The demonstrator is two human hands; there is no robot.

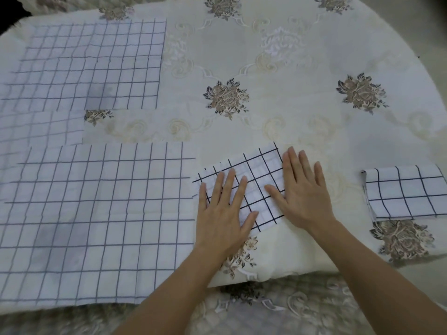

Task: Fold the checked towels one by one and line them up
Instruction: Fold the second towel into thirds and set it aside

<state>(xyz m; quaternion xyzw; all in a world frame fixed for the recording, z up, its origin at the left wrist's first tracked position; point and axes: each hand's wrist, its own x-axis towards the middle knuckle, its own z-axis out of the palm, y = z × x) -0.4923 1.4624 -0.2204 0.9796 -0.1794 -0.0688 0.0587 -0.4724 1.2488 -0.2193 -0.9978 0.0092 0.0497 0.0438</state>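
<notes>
A small folded white towel with a dark check [256, 180] lies near the table's front, tilted a little. My left hand [221, 211] presses flat on its left half with straight, spread fingers. My right hand [302, 189] lies flat on its right edge, partly on the tablecloth. A second folded checked towel [406, 193] rests at the right. Unfolded checked towels are spread at the left: a large one at the front [96, 221], one at the back [96, 64] and a part of one at the left edge [41, 128].
A cream tablecloth with embroidered brown flowers [278, 112] covers the round table. Its front edge runs just below my forearms, and the tablecloth hangs over it.
</notes>
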